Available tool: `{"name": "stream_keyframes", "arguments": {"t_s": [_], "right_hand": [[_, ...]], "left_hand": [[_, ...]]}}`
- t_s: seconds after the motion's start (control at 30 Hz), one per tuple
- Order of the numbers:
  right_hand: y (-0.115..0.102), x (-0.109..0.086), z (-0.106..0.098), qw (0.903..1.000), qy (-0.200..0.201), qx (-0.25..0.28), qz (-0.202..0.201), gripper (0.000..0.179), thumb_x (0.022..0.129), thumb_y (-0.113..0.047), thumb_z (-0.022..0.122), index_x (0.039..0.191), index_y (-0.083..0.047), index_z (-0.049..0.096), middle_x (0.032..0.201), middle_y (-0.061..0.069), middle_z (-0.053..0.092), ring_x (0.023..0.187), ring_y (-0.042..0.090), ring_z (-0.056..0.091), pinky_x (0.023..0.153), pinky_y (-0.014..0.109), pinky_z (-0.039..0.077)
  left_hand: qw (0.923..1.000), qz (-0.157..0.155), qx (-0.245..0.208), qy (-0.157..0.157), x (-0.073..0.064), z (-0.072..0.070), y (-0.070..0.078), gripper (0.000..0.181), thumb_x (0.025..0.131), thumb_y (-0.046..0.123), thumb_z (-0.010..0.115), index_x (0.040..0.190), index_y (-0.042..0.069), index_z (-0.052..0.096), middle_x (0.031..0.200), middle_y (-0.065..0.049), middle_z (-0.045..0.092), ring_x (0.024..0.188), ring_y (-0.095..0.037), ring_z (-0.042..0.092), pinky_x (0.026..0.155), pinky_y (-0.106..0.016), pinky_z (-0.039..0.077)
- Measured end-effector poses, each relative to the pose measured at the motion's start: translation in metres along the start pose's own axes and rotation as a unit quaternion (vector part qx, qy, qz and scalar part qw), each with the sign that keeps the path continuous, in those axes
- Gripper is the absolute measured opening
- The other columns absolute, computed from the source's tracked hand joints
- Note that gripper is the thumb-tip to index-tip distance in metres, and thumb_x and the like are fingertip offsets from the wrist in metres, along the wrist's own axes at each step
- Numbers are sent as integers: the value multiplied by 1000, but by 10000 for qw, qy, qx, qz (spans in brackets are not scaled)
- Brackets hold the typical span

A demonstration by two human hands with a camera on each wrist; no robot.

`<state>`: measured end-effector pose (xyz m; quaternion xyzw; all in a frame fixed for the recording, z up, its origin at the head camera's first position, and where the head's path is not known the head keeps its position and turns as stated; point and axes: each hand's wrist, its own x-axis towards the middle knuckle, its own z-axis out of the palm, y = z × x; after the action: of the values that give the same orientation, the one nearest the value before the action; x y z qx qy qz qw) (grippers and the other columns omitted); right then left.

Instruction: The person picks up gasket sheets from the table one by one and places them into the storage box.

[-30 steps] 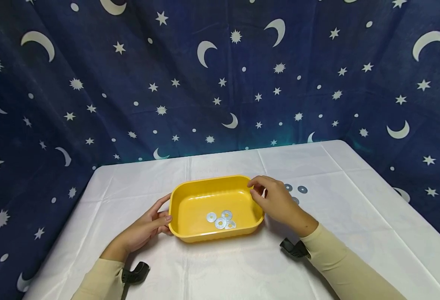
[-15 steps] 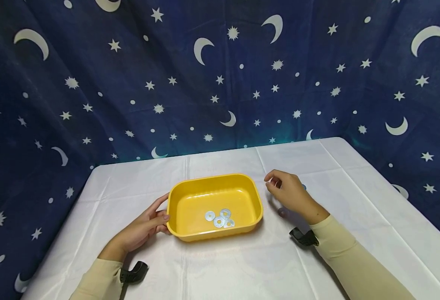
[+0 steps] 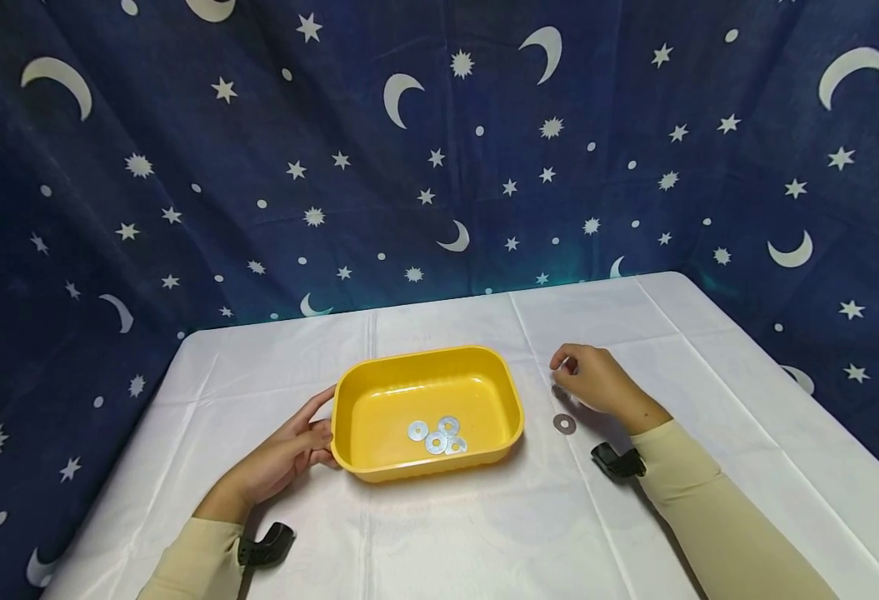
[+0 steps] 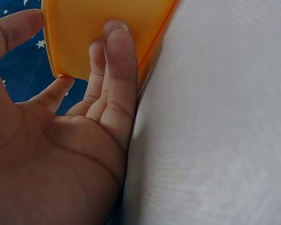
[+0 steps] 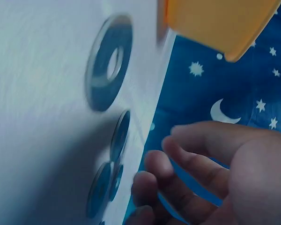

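Note:
A yellow plastic tray (image 3: 427,363) lies on the white cloth, and several metal washers (image 3: 436,442) rest on its floor. My left hand (image 3: 277,462) holds the tray's left end. In the left wrist view its thumb meets the rim and its other fingers (image 4: 122,70) lie against the outer wall. To the right of the tray, my right hand (image 3: 596,377) hovers low over the cloth with loosely bent fingers, nothing between them. A loose washer (image 3: 564,424) lies just in front of it. The right wrist view shows that large washer (image 5: 97,89) and smaller-looking ones (image 5: 120,136) close to the fingertips.
White cloth (image 3: 439,542) covers the table. Behind it hangs a dark blue curtain (image 3: 364,225) with moons and stars. Black bands with camera mounts sit at the left wrist (image 3: 268,546) and right wrist (image 3: 617,462).
My right hand has moved right, from the tray's right rim to over the loose washers. A washer it covered now shows in front of it. The left hand stays at the tray.

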<state>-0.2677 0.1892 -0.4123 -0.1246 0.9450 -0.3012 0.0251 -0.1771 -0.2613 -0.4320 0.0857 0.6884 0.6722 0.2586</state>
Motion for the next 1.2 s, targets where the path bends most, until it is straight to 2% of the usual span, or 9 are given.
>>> {"name": "stream_keyframes", "arguments": {"t_s": [0.13, 0.37, 0.67, 0.97, 1.2], "right_hand": [[6, 1, 0, 9998, -155, -123, -19, 10, 83, -14, 61, 91, -7, 61, 71, 5, 56, 50, 14, 50, 49, 26, 45], [11, 1, -2, 9984, -378, -405, 88, 20, 77, -22, 72, 90, -10, 62, 69, 3, 51, 62, 16, 46, 55, 26, 40], [13, 0, -4, 9958, -728, -543, 85, 20, 77, -23, 72, 89, -11, 61, 70, 4, 51, 65, 16, 46, 56, 26, 38], [12, 0, -3, 9951, -820, -518, 215, 21, 76, -22, 73, 85, -11, 59, 68, 3, 49, 63, 16, 45, 55, 26, 38], [12, 1, -3, 9943, -875, -504, 356, 21, 76, -21, 73, 85, -9, 58, 72, 4, 50, 68, 17, 46, 58, 27, 38]], "left_hand": [[10000, 22, 8, -33, 0, -1, 0, 60, 98, 24, 42, 146, 35, 8, 113, -17, 50, 92, -20, 60, 87, -34, 52], [9999, 77, -5, -81, 0, -1, 0, 60, 98, 23, 42, 146, 35, 8, 109, -15, 52, 91, -19, 61, 86, -34, 52], [9999, 82, 49, -54, 0, -1, -1, 60, 98, 21, 42, 146, 35, 8, 111, -17, 50, 92, -20, 61, 86, -33, 52], [9999, 93, -17, -77, 0, -1, -2, 61, 98, 21, 42, 146, 34, 8, 112, -18, 48, 92, -19, 60, 86, -33, 52], [10000, 63, -39, -49, -1, -1, -1, 61, 97, 23, 43, 146, 35, 9, 113, -18, 47, 94, -20, 60, 87, -33, 52]]}}
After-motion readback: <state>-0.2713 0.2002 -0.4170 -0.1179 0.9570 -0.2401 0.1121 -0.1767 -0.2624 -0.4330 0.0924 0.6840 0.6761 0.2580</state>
